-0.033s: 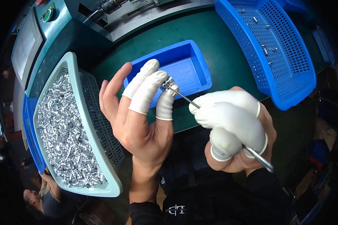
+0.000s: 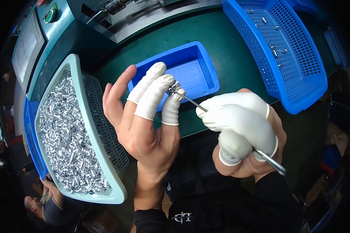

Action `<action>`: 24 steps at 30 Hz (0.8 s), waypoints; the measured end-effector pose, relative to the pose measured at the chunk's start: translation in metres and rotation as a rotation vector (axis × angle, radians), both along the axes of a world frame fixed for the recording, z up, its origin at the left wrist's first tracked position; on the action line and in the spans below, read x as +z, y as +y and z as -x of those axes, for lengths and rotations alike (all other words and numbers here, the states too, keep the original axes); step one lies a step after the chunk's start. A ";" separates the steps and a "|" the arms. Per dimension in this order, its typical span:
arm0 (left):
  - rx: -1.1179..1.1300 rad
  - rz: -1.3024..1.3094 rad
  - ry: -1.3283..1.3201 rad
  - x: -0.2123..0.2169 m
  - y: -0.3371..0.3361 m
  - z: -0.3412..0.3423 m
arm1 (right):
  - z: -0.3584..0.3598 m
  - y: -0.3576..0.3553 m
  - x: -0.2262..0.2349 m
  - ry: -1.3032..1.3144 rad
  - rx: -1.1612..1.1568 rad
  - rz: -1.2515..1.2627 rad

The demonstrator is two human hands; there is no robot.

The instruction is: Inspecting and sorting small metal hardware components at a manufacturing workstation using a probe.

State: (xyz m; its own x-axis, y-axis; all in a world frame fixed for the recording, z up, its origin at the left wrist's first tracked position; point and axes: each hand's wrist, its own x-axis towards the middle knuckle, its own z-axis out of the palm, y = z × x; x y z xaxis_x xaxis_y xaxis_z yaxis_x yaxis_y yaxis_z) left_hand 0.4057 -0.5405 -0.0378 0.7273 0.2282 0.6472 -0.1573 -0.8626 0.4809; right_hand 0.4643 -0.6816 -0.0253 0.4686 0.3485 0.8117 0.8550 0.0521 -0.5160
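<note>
Between the thumb and fingers of my left hand point(image 2: 149, 116) is a small shiny metal fitting point(image 2: 174, 86), partly hidden by the fingertips. White finger cots cover the thumb and two fingers. My right hand point(image 2: 243, 134), also in white finger cots, is closed around a thin metal rod-like tool point(image 2: 271, 162). The tool's slim tip points left and meets the fitting; its thicker end sticks out below the palm. Both hands are over the near side of a shallow blue tray point(image 2: 188, 77), whose visible inside holds nothing.
A pale green basket point(image 2: 99, 155) heaped with small metal parts point(image 2: 72, 139) stands at left. At the right, a blue perforated basket point(image 2: 299, 81) holds several metal fittings. A machine point(image 2: 144, 13) runs along the back of the green table point(image 2: 233, 58). Another person point(image 2: 50, 200) is at lower left.
The right hand and the tool's thick end have shifted very slightly. My left fingertips and the fitting have moved a touch downward; the grip on both things is the same.
</note>
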 end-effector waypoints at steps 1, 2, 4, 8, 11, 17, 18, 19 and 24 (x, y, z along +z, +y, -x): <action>-0.011 -0.025 0.007 0.001 0.000 0.001 | -0.007 0.001 -0.008 -0.057 0.033 -0.035; -0.012 -0.026 0.007 0.000 0.001 0.000 | -0.005 0.001 -0.010 -0.057 0.033 -0.037; 0.014 -0.019 -0.063 -0.006 0.004 -0.003 | -0.002 0.002 -0.011 0.207 -0.028 -0.079; -0.008 -0.154 -0.027 -0.004 0.006 0.000 | -0.003 0.007 -0.010 0.293 -0.023 -0.101; -0.009 -0.175 -0.085 -0.008 0.006 -0.004 | -0.003 0.010 -0.010 0.381 -0.015 -0.122; -0.023 -0.201 -0.113 -0.013 0.006 -0.008 | -0.003 0.012 -0.010 0.392 -0.042 -0.154; -0.082 0.047 -0.152 -0.019 0.004 -0.009 | -0.003 0.013 -0.005 0.550 -0.006 -0.215; -0.141 0.295 -0.191 -0.022 0.002 -0.010 | -0.004 0.013 -0.003 0.707 0.032 -0.276; -0.286 0.477 -0.235 -0.017 -0.001 -0.005 | -0.014 0.008 -0.007 1.027 0.174 -0.408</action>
State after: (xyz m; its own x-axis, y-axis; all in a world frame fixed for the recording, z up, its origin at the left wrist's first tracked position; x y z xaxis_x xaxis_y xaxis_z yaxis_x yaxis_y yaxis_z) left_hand 0.4109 -0.5412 -0.0548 0.6524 0.3492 0.6726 -0.5004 -0.4680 0.7284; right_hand 0.4785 -0.6738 -0.0326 0.9532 0.2702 0.1359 -0.0025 0.4564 -0.8898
